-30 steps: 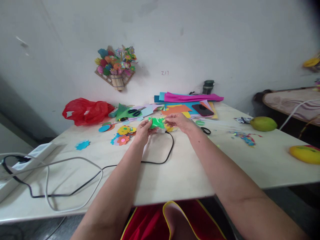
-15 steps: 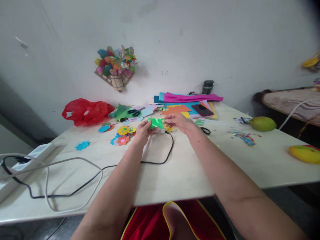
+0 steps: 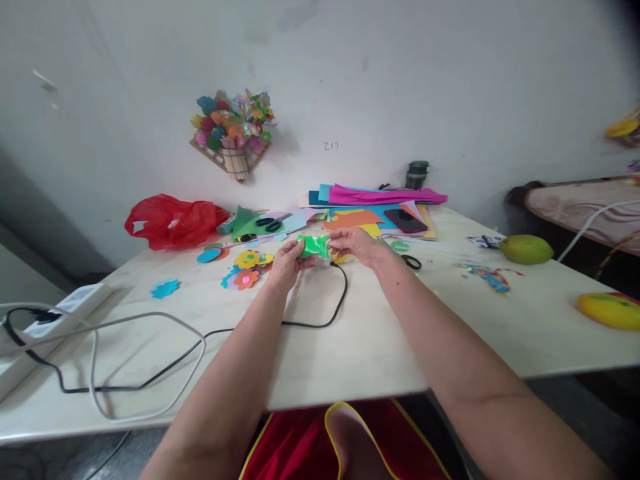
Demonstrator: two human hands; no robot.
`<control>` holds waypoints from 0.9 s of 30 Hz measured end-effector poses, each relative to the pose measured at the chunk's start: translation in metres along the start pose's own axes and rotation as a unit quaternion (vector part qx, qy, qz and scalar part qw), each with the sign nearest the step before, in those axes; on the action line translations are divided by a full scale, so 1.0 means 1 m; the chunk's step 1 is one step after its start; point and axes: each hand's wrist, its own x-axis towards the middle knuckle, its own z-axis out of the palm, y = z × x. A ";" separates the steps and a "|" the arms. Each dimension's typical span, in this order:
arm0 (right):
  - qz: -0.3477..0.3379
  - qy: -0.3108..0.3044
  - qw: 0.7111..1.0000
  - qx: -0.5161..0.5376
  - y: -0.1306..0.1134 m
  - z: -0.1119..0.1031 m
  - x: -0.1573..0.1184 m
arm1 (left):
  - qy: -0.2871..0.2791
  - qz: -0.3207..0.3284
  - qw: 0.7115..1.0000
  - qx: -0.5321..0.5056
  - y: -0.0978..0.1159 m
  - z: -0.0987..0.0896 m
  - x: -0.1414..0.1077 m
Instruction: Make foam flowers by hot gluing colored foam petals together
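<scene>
A small shiny bright-green packet (image 3: 314,247) is held up above the table between both hands. My left hand (image 3: 289,261) is closed on its left end, thumb on the near face. At its right end, the fingers of my right hand (image 3: 355,245) pinch the edge. Whether anything is inside the packet I cannot make out. Just below my right fingers lies the end of a black cable (image 3: 345,283). Left of my left hand are paper flowers in yellow (image 3: 247,259) and orange (image 3: 247,279), with a blue flower (image 3: 165,288) farther left.
Dark-handled scissors (image 3: 273,224) and a phone (image 3: 404,221) lie among coloured sheets at the back. A red plastic bag (image 3: 175,223) sits back left. A power strip (image 3: 83,305) with looping cables is at left. Mangoes (image 3: 526,249) and another scissors handle (image 3: 411,262) lie right.
Both hands keep their hold on the green packet, with only a very slight shift of the right fingers at its edge. The view has moved a little; nothing else differs visibly.
</scene>
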 end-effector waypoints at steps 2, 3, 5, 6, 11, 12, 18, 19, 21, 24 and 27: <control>-0.004 0.010 1.000 -0.009 0.000 0.002 0.000 | 0.000 -0.003 1.000 0.000 0.000 0.000 0.000; -0.009 0.019 1.000 -0.013 -0.001 0.003 0.000 | 0.000 -0.004 1.000 0.001 0.000 0.000 0.000; -0.019 0.042 0.999 -0.014 -0.002 0.007 0.000 | 0.002 -0.003 1.000 -0.002 -0.001 -0.001 0.001; -0.025 0.054 0.998 -0.011 -0.002 0.009 -0.001 | 0.004 -0.001 1.000 -0.005 -0.001 -0.002 0.002; -0.030 0.068 0.997 -0.005 -0.003 0.019 -0.001 | 0.015 0.013 0.999 -0.030 -0.003 -0.004 0.004; -0.029 0.063 0.998 -0.011 -0.003 0.020 -0.001 | 0.018 0.013 0.999 -0.034 -0.003 -0.004 0.005; -0.031 0.071 0.996 -0.039 -0.004 0.022 -0.002 | 0.037 0.008 0.998 -0.043 -0.003 -0.006 0.006; -0.032 0.074 0.996 -0.041 -0.005 0.022 -0.002 | 0.036 0.008 0.998 -0.044 -0.003 -0.006 0.006; -0.035 0.080 0.995 -0.045 -0.005 0.022 -0.002 | 0.035 0.008 0.998 -0.048 -0.004 -0.006 0.006; -0.040 0.083 0.995 -0.048 -0.004 0.022 -0.002 | 0.032 0.009 0.998 -0.052 -0.003 -0.006 0.006; -0.048 0.086 0.994 -0.053 -0.002 0.022 -0.002 | 0.032 0.007 0.998 -0.051 -0.003 -0.005 0.005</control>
